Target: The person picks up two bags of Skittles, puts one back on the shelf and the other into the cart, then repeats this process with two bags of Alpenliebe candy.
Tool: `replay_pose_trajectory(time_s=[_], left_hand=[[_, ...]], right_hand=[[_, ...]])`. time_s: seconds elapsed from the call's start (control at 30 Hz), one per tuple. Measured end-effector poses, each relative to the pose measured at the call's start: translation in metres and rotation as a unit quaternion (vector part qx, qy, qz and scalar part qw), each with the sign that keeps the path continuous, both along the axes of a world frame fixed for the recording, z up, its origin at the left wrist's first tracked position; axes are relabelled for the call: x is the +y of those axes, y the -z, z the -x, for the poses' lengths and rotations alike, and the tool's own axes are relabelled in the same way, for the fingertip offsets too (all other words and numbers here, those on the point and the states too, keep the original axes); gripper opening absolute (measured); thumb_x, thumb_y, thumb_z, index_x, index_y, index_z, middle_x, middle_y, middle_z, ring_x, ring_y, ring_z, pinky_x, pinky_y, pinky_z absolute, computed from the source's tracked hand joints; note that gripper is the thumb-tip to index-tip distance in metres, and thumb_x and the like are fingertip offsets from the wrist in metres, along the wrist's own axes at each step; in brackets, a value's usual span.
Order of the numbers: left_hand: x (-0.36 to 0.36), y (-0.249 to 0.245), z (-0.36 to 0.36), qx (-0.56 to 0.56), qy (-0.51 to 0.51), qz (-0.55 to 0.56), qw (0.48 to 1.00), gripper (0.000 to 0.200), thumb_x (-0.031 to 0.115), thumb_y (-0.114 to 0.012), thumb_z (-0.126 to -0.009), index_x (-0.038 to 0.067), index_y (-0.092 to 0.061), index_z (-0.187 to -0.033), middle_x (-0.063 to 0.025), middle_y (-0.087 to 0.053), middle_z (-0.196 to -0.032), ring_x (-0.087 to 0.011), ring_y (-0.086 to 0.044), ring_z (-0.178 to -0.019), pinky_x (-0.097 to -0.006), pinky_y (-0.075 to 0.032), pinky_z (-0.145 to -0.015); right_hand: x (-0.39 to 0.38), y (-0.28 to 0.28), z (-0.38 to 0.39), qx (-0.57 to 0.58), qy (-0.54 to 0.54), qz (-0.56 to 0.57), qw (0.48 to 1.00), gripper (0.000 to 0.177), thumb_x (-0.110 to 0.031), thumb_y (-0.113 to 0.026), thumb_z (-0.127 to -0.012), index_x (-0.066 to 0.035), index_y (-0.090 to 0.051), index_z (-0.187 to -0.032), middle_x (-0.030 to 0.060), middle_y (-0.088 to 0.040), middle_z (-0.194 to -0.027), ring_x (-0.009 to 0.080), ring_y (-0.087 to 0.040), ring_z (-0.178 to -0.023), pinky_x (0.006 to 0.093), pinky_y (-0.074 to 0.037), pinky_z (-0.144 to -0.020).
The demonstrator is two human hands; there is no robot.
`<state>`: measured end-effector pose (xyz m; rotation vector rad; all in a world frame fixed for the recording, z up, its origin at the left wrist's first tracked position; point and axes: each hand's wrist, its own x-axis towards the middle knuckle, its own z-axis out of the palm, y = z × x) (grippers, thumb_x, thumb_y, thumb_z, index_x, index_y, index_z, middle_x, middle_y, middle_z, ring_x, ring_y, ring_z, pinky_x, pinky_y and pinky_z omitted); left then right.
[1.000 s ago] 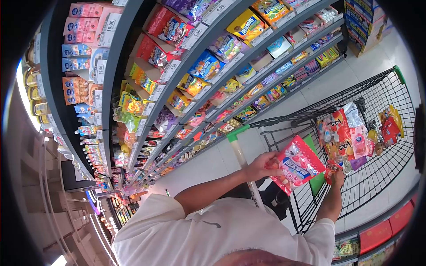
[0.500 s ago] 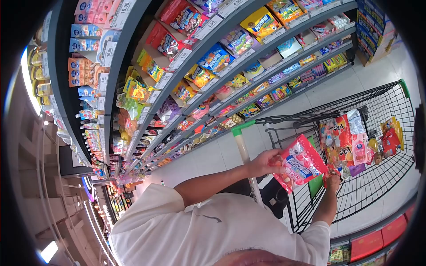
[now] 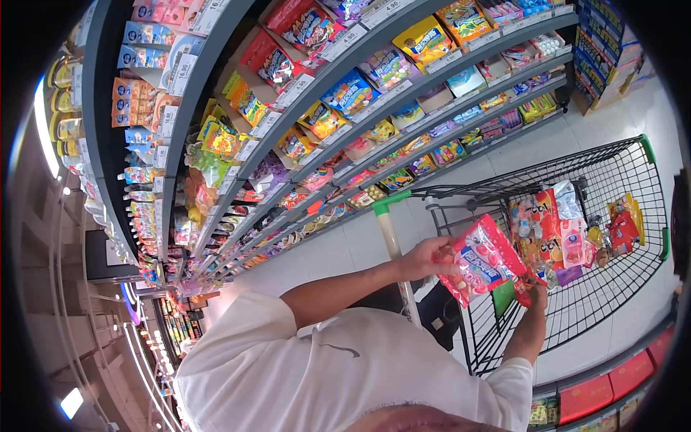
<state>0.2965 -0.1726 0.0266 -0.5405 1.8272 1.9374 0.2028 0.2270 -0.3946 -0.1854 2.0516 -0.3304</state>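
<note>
The left hand point(image 3: 425, 259) and right hand point(image 3: 536, 294) hold a pink candy bag point(image 3: 484, 261) by opposite edges, fingers clamped on it, above the near rim of the cart point(image 3: 547, 167). Snack packs point(image 3: 558, 230) crowd the basket's middle; bare mesh shows beside them.

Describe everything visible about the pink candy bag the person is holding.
The candy bag is a glossy plastic pouch, pink and red with a blue lettered band and round pink sweets pictured on it. It looks full, held tilted in the air over the near end of the shopping cart. The left hand grips one edge; the right hand pinches the opposite lower corner.
</note>
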Motion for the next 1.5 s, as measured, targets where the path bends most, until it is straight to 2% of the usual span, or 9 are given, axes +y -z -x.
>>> replay_pose_trajectory(time_s=[0.2, 0.4, 0.43, 0.5, 0.57, 0.67, 0.97, 1.23, 1.5], left_hand=[[0.002, 0.002, -0.002, 0.007, -0.036, -0.038, 0.999, 0.048, 0.024, -0.075, -0.086, 0.000, -0.054, -0.122, -0.0025, -0.061, -0.107, -0.0087, -0.056, -0.100, -0.0260, -0.045, -0.089], [-0.004, 0.023, -0.010, -0.008, -0.065, -0.108, 0.992, 0.045, 0.021, -0.070, -0.088, 0.000, -0.053, -0.123, -0.0053, -0.061, -0.114, -0.0104, -0.057, -0.107, -0.0275, -0.045, -0.095], [-0.004, 0.028, -0.010, -0.010, -0.078, -0.132, 0.988, 0.039, 0.022, -0.068, -0.090, 0.001, -0.054, -0.120, -0.0043, -0.061, -0.111, -0.0104, -0.058, -0.103, -0.0274, -0.045, -0.094], [-0.002, 0.019, -0.008, -0.022, -0.113, -0.187, 0.976, 0.036, 0.023, -0.067, -0.091, 0.002, -0.054, -0.119, -0.0046, -0.062, -0.110, -0.0115, -0.061, -0.100, -0.0283, -0.050, -0.089], [-0.007, 0.000, -0.003, -0.058, -0.131, -0.241, 0.960, 0.032, 0.022, -0.064, -0.093, 0.004, -0.054, -0.118, -0.0077, -0.063, -0.112, -0.0164, -0.066, -0.098, -0.0317, -0.058, -0.077], [-0.014, 0.008, -0.005, -0.041, -0.150, -0.339, 0.928, 0.033, 0.022, -0.062, -0.094, 0.007, -0.052, -0.121, -0.0098, -0.064, -0.117, -0.0208, -0.069, -0.096, -0.0361, -0.061, -0.072], [-0.030, -0.029, -0.007, -0.059, -0.127, -0.349, 0.927, 0.043, 0.030, -0.064, -0.093, 0.017, -0.044, -0.129, -0.0074, -0.065, -0.116, -0.0240, -0.071, -0.094, -0.0403, -0.060, -0.073], [-0.040, -0.029, -0.035, -0.037, -0.127, -0.449, 0.884, 0.046, 0.037, -0.069, -0.089, 0.021, -0.048, -0.127, -0.0041, -0.064, -0.116, -0.0235, -0.068, -0.092, -0.0427, -0.056, -0.079], [-0.068, -0.061, -0.048, -0.019, -0.186, -0.360, 0.914, 0.043, 0.036, -0.066, -0.091, 0.018, -0.050, -0.127, -0.0074, -0.065, -0.116, -0.0265, -0.068, -0.097, -0.0426, -0.056, -0.081]], right_hand=[[-0.001, -0.018, -0.001, 0.075, 0.040, -0.083, 0.993, 0.035, -0.026, -0.056, -0.087, -0.015, -0.065, -0.120, 0.0206, -0.068, -0.111, 0.0360, -0.066, -0.105, 0.0464, -0.054, -0.086], [-0.017, -0.108, 0.028, 0.102, 0.160, -0.082, 0.978, 0.043, -0.037, -0.068, -0.081, -0.013, -0.066, -0.116, 0.0209, -0.068, -0.109, 0.0403, -0.065, -0.102, 0.0482, -0.054, -0.084], [-0.002, -0.084, 0.027, 0.192, 0.060, -0.008, 0.979, 0.033, -0.030, -0.075, -0.078, -0.010, -0.071, -0.104, 0.0196, -0.072, -0.098, 0.0367, -0.070, -0.082, 0.0421, -0.056, -0.069], [0.025, -0.035, 0.033, 0.139, 0.201, 0.147, 0.958, 0.025, -0.018, -0.073, -0.082, -0.006, -0.070, -0.104, 0.0152, -0.072, -0.095, 0.0288, -0.070, -0.079, 0.0374, -0.056, -0.067], [0.019, -0.078, 0.038, 0.065, 0.330, 0.253, 0.907, 0.026, -0.012, -0.072, -0.083, -0.002, -0.068, -0.107, 0.0128, -0.072, -0.094, 0.0229, -0.070, -0.078, 0.0341, -0.056, -0.068], [-0.038, -0.255, 0.043, 0.000, 0.467, 0.332, 0.820, 0.035, -0.009, -0.072, -0.084, 0.002, -0.062, -0.116, 0.0111, -0.071, -0.099, 0.0180, -0.069, -0.082, 0.0311, -0.056, -0.073], [-0.152, -0.554, -0.004, 0.083, 0.347, 0.535, 0.765, 0.053, 0.001, -0.071, -0.080, 0.002, -0.052, -0.130, 0.0092, -0.063, -0.120, 0.0150, -0.061, -0.106, 0.0297, -0.049, -0.092], [-0.226, -0.583, -0.040, 0.127, 0.130, 0.438, 0.881, 0.030, 0.003, -0.075, -0.078, 0.002, -0.059, -0.104, 0.0042, -0.066, -0.090, 0.0093, -0.059, -0.083, 0.0260, -0.048, -0.077], [-0.227, -0.556, -0.077, 0.027, 0.308, 0.524, 0.793, 0.049, -0.001, -0.077, -0.078, 0.003, -0.056, -0.122, 0.0082, -0.067, -0.108, 0.0131, -0.064, -0.095, 0.0284, -0.051, -0.086]])
